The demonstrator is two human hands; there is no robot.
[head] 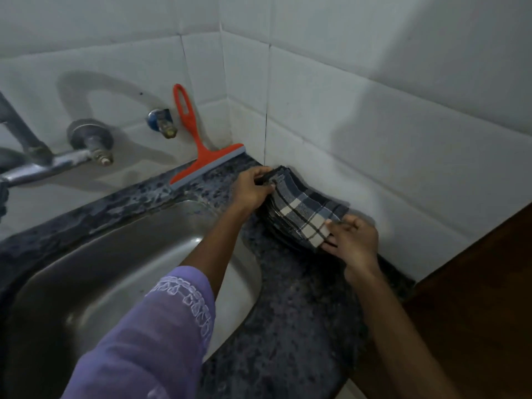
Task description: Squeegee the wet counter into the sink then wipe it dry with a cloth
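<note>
Head view, left to right: a steel tap [43, 165] juts over the sink [86, 254]; an orange squeegee [198, 145] leans on the tiled wall; left hand [253, 188] and right hand [354, 243] each pinch an end of the folded plaid cloth [302, 211] on the granite counter [302, 312].

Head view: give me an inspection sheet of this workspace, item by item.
Surface: dark speckled counter beside a steel sink; wetness cannot be judged.
Job's things: red squeegee leaning against the tiled wall, blade on the counter; folded plaid cloth in the corner.
Clutter: nothing seen.
Grippers: left hand pinches the cloth's far edge; right hand holds its near end.
Cables: nothing seen.
Surroundings: tap, wall valve, brown wooden panel.
</note>
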